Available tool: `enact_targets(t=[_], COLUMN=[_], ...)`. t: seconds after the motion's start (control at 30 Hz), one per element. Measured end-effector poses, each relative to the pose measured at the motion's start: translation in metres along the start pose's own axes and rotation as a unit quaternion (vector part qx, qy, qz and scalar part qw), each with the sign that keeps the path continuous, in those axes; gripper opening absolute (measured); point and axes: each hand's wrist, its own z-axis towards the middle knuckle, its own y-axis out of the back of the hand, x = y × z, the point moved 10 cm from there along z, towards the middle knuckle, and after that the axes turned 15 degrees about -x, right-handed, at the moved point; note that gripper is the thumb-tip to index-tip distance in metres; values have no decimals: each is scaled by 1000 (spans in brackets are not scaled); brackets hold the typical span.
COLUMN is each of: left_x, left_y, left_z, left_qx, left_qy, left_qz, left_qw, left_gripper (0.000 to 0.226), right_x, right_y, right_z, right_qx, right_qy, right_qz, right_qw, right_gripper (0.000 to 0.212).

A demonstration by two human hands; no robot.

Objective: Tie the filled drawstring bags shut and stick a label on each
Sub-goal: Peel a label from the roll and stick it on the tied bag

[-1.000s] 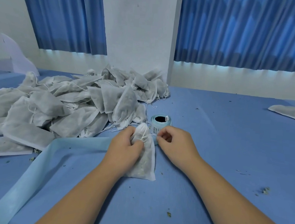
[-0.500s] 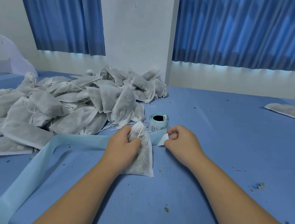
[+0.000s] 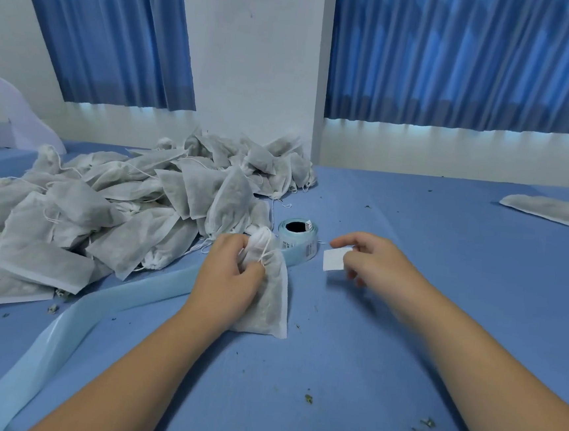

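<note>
— Hands first: what is each one doing?

— Left hand (image 3: 233, 272) is gripping the gathered neck of a filled drawstring bag (image 3: 273, 307), with its fingers curling round the bunched top. The white cord (image 3: 266, 248) is looping out beside the knuckles.

— And the bag itself?

— It is lying on the blue tabletop (image 3: 404, 329) in the middle, with its sealed bottom edge pointing toward the person.

— The right one?

— Right hand (image 3: 379, 261) is pinching a small white label (image 3: 336, 258) by its right edge between thumb and fingertips. It is hovering to the right of the bag, clearly apart from it, and is showing a little blurred.

— How are the arms lying?

— Both bare forearms are reaching in from the bottom corners and angling toward each other. The left wrist is bending inward over the bag.

— What is sitting near them?

— A label roll (image 3: 297, 239) is standing just behind the bag, between the two hands. A pale blue backing strip (image 3: 59, 333) is trailing from the roll past the left hand toward the lower left. A pile of filled bags (image 3: 104, 213) is spreading across the left side, and a single bag (image 3: 545, 209) is lying far off to the right. Green crumbs (image 3: 308, 398) are dotting the cloth near the right forearm.
</note>
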Motion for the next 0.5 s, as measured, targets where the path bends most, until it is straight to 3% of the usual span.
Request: enact_targets(t=[0.13, 0.3, 0.5], left_x=[-38, -73, -83], left_y=[-11, -68, -137], left_z=[2, 5, -10], left_qx=[14, 110, 210], left_qy=[-33, 92, 178], left_qz=[-63, -163, -187], left_qw=[997, 976, 943], left_gripper=[23, 20, 43], right_x=[1, -10, 4], right_y=[28, 62, 86], right_z=[-3, 0, -1], right_qx=[30, 22, 11], right_qy=[-5, -38, -11], right_qz=[111, 288, 406], right_qw=[993, 957, 914], right_gripper=[33, 31, 16])
